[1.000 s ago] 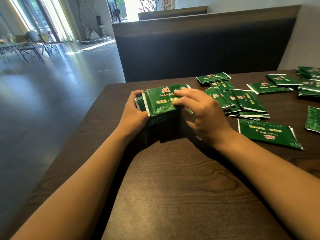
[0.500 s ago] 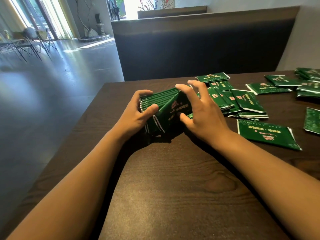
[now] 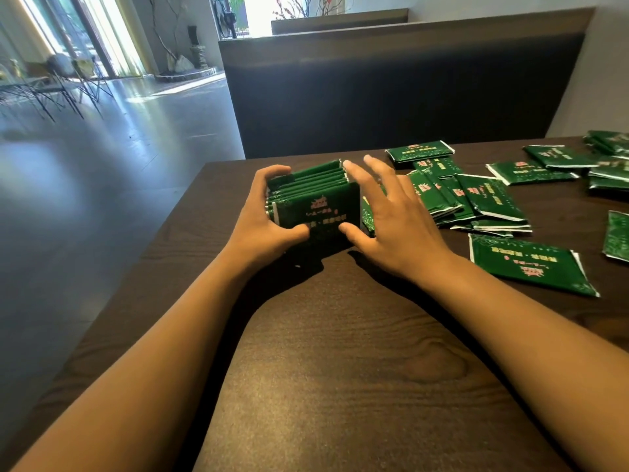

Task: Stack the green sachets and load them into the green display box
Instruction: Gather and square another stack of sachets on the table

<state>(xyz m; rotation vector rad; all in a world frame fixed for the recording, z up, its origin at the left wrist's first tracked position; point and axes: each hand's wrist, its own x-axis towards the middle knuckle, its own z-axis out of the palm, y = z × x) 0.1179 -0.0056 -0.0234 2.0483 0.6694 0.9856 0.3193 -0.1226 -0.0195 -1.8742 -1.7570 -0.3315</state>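
Several green sachets [image 3: 315, 190] stand on edge as a tight row at the table's near-left part, the front one showing its pink print. My left hand [image 3: 262, 216] grips the row's left end, fingers curled over the far side and thumb on the front. My right hand [image 3: 391, 212] lies against the right end with straight, spread fingers, its thumb touching the front sachet. A dark green band [image 3: 316, 247] under the row looks like the display box; most of it is hidden.
Loose green sachets lie to the right on the dark wooden table [image 3: 340, 369]: an overlapping pile [image 3: 476, 199], a single one [image 3: 527, 264] nearer me, others [image 3: 534, 172] farther right. The table's left edge runs just left of my left hand. A dark booth back [image 3: 391, 90] stands behind.
The tilted sachets in my hands have been pushed upright into a squared row. My right hand's fingers have straightened and spread off the top toward the right end.
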